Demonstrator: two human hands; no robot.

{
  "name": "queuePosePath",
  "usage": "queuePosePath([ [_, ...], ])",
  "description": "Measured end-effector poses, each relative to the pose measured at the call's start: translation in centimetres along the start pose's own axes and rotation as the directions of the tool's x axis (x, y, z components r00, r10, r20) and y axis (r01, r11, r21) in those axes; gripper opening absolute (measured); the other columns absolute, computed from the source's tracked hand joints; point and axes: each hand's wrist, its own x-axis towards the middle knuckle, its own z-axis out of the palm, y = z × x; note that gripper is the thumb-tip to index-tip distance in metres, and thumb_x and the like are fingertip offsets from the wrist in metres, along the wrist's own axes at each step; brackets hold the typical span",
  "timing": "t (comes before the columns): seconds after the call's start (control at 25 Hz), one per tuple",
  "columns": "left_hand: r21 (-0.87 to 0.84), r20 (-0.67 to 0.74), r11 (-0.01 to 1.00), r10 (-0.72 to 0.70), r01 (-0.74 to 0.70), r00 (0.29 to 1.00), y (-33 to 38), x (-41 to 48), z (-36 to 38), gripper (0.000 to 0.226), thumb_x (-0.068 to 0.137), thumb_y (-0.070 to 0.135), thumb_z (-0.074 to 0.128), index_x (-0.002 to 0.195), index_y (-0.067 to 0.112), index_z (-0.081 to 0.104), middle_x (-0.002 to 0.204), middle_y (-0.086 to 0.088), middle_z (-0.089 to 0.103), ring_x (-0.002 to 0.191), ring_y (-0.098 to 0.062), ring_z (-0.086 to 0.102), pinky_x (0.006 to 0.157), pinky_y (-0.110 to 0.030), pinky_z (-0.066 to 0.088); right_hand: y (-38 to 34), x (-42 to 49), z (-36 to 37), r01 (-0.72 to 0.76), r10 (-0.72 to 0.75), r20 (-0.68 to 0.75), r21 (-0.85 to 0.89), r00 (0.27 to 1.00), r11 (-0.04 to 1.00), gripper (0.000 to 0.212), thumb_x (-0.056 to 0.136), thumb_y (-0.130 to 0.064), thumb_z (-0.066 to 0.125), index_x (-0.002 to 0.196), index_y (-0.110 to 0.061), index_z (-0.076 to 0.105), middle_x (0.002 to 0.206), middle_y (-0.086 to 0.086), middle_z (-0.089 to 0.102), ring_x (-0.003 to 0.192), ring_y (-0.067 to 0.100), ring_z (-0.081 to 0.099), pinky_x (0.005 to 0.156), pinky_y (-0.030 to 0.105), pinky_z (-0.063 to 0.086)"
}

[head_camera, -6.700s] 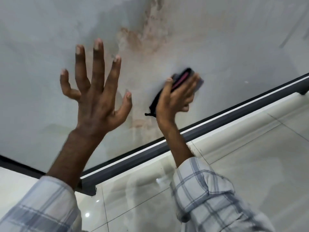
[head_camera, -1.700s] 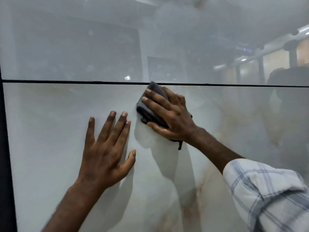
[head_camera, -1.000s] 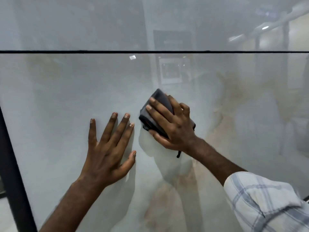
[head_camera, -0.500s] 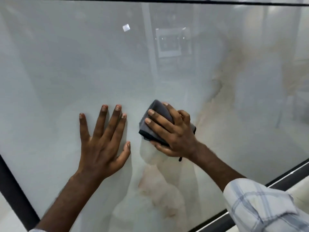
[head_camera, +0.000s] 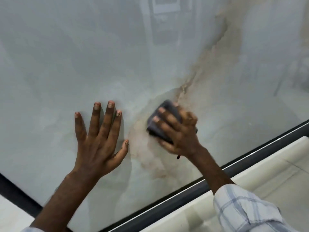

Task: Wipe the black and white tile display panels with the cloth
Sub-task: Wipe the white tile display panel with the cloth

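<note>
A glossy white tile panel [head_camera: 83, 56] with brown marble veining fills most of the view. My left hand [head_camera: 100, 141] lies flat on it with the fingers spread. Just to its right, my right hand [head_camera: 178, 134] presses a folded dark grey cloth [head_camera: 158, 121] against the panel, with its fingers curled over the cloth's top. Motion blurs this hand. Most of the cloth is hidden under the fingers.
A black frame bar [head_camera: 184, 196] runs diagonally along the panel's lower edge, with another black bar [head_camera: 15, 195] at the lower left. Glossy cream floor tiles [head_camera: 275, 178] lie beyond the frame at the lower right.
The view has tilted down the panel, so the top seam has left the frame and the bottom frame bar shows. My right hand has slid the cloth down the panel. The left hand stays flat.
</note>
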Motion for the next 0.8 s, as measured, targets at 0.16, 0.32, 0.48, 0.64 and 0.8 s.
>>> queuePosePath([
  [0.16,0.005,0.001,1.0,0.013,-0.013,1.0,0.9,-1.8,1.0,0.087,0.095,0.045,0.06,0.162,0.0,0.026,0.17,-0.023,0.018,0.158,-0.045,0.008,0.122,-0.07,0.002,-1.6,-0.3,1.3,-0.867,0.893,-0.17,0.219,0.417,0.447,0.07,0.103,-0.059,0.043,0.159,-0.02,0.029,0.166,0.011,0.034,0.146,0.045,0.036,0.113,0.061,0.033],
  [0.32,0.056,-0.069,0.998,0.017,-0.013,0.997,1.4,-2.5,1.8,0.087,0.092,0.045,0.061,0.161,0.002,0.031,0.17,-0.02,0.022,0.158,-0.042,0.012,0.125,-0.066,0.002,-7.7,-4.6,2.8,-0.378,0.38,-0.021,0.073,0.925,0.923,0.073,0.1,-0.058,0.05,0.158,-0.02,0.029,0.165,0.006,0.031,0.144,0.047,0.035,0.106,0.058,0.031],
  [0.48,0.073,-0.098,0.997,0.01,-0.003,0.995,1.6,-2.5,2.2,0.086,0.092,0.047,0.058,0.161,0.003,0.031,0.169,-0.019,0.022,0.159,-0.04,0.01,0.125,-0.064,0.003,-5.1,-8.5,3.3,-0.675,0.684,-0.056,0.126,0.727,0.727,0.068,0.099,-0.054,0.048,0.159,-0.026,0.028,0.167,0.003,0.026,0.148,0.041,0.031,0.113,0.054,0.025],
  [0.64,0.093,-0.1,0.996,-0.001,0.01,0.995,1.5,-2.4,2.2,0.087,0.092,0.047,0.059,0.161,0.002,0.031,0.168,-0.019,0.022,0.159,-0.039,0.007,0.125,-0.063,0.001,-8.3,-12.3,4.6,-0.943,0.988,0.114,0.303,-0.105,-0.135,0.083,0.092,-0.067,0.035,0.163,-0.027,0.024,0.173,0.003,0.019,0.154,0.036,0.023,0.12,0.067,0.021],
  [0.8,0.087,-0.092,0.996,-0.009,0.017,0.996,1.6,-2.4,2.0,0.085,0.093,0.047,0.059,0.16,0.001,0.032,0.166,-0.021,0.024,0.159,-0.038,0.006,0.125,-0.062,0.0,-9.3,-11.5,4.6,-0.803,0.859,0.236,0.309,-0.453,-0.509,0.086,0.089,-0.066,0.028,0.166,-0.027,0.018,0.174,0.001,0.013,0.155,0.038,0.02,0.12,0.066,0.019],
])
